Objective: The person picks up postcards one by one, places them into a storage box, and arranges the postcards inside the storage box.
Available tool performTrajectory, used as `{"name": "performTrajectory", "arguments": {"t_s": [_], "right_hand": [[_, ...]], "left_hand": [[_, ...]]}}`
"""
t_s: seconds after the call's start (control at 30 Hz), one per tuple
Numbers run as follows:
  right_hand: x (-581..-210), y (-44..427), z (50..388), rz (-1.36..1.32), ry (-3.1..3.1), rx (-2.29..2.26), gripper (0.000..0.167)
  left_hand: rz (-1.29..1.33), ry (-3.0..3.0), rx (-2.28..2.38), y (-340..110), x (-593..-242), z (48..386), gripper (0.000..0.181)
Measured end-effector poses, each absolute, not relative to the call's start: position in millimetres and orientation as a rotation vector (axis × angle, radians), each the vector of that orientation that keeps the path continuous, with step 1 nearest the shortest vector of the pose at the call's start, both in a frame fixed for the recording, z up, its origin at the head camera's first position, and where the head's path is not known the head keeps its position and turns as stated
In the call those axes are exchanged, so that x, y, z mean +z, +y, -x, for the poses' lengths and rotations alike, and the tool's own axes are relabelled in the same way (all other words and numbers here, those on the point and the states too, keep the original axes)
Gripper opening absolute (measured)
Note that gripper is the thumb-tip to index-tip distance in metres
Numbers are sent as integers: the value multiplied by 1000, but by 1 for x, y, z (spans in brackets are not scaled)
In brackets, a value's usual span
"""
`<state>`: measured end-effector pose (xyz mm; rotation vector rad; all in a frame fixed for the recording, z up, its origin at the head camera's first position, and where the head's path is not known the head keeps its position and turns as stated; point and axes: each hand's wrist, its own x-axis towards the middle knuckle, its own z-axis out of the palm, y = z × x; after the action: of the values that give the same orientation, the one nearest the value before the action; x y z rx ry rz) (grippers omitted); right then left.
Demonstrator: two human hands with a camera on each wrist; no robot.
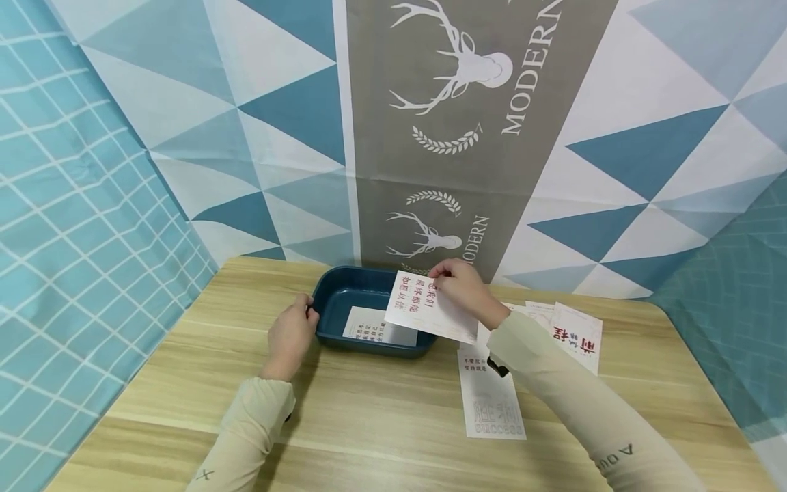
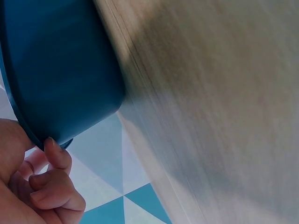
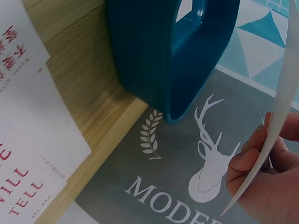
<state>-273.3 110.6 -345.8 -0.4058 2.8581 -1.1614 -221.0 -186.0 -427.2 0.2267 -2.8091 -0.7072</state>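
A blue rectangular tray (image 1: 369,347) stands near the table's back edge, with a printed card (image 1: 381,326) lying inside it. My left hand (image 1: 292,336) pinches the tray's left rim; in the left wrist view, finger and thumb of the hand (image 2: 42,182) grip that rim. Above the tray's right end, my right hand (image 1: 462,290) holds a white card with red characters (image 1: 424,307) by its upper edge. The right wrist view shows this card (image 3: 275,126) edge-on, pinched by the right hand (image 3: 266,172), apart from the tray (image 3: 145,51).
Several printed cards lie on the wooden table (image 1: 381,424) right of the tray, one card (image 1: 490,400) nearest the front and another (image 1: 576,335) farther right, partly beneath or beside the right forearm. A patterned cloth (image 1: 295,137) hangs behind the table.
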Motion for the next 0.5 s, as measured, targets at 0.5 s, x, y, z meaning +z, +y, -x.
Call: {"name": "performTrajectory", "arguments": {"t_s": [0.5], "right_hand": [[-346, 90, 278, 433, 2837, -1158, 22]], "left_hand": [[-232, -2805, -712, -185, -428, 221, 25]]}}
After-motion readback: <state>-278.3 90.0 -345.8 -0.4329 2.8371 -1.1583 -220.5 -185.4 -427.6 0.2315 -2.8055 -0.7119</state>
